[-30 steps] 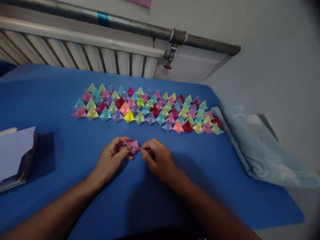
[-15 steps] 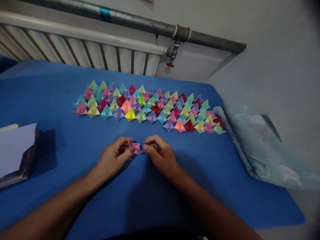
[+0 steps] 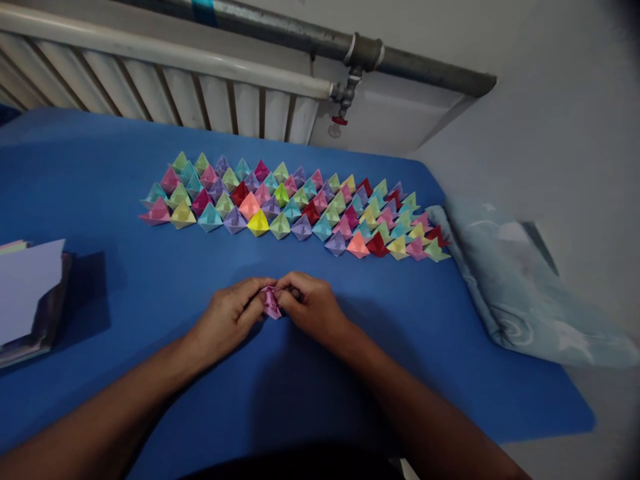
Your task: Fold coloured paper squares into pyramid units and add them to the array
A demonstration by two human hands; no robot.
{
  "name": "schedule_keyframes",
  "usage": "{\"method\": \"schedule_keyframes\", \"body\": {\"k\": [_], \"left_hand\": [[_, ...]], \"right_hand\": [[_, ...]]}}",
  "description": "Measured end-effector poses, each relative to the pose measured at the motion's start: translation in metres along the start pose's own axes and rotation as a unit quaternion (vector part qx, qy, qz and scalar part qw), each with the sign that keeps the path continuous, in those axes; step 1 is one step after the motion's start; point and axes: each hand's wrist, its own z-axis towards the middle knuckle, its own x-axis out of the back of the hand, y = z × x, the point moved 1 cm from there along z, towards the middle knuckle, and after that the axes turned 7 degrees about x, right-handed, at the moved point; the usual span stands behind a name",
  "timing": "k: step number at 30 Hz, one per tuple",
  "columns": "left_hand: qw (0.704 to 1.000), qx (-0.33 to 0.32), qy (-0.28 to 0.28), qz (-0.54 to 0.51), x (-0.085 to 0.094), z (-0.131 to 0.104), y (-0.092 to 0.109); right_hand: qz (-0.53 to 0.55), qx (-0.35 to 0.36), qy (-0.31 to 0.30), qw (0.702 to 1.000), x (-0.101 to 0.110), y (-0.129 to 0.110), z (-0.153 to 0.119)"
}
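Observation:
A small pink paper boat (image 3: 271,304), folded from a sheet, is held between my two hands above the blue table (image 3: 200,407). My left hand (image 3: 237,308) pinches its left side between thumb and fingers. On the other side, my right hand (image 3: 306,301) is closed with thumb and forefinger on the boat's right edge. The fingers partly cover the paper, so its full shape is hidden. Beyond my hands stand several rows of folded paper boats (image 3: 258,223) in many colours, packed closely together.
At the left lies a stack of coloured paper (image 3: 27,287) on a dark-edged pile. A folded light-blue blanket (image 3: 525,300) lies along the right side. Behind the table are a white radiator (image 3: 150,87), a metal pipe (image 3: 280,30) and a red-handled valve (image 3: 339,121).
My right hand has moved left and taken hold of the pink paper boat, which my left hand alone held before. The boat has turned between the fingers. The view has shifted slightly.

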Motion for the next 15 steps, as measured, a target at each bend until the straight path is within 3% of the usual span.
{"method": "schedule_keyframes", "body": {"k": [11,15], "left_hand": [[0.995,0.102,0.004,-0.023,-0.0053,-0.0009,-0.0031],[0.996,0.092,0.015,-0.014,-0.0061,-0.0025,-0.0036]], "right_hand": [[-0.072,0.033,-0.007,0.997,-0.0056,-0.0018,-0.0011],[-0.072,0.021,-0.011,0.997,-0.0061,-0.0033,-0.0006]]}}
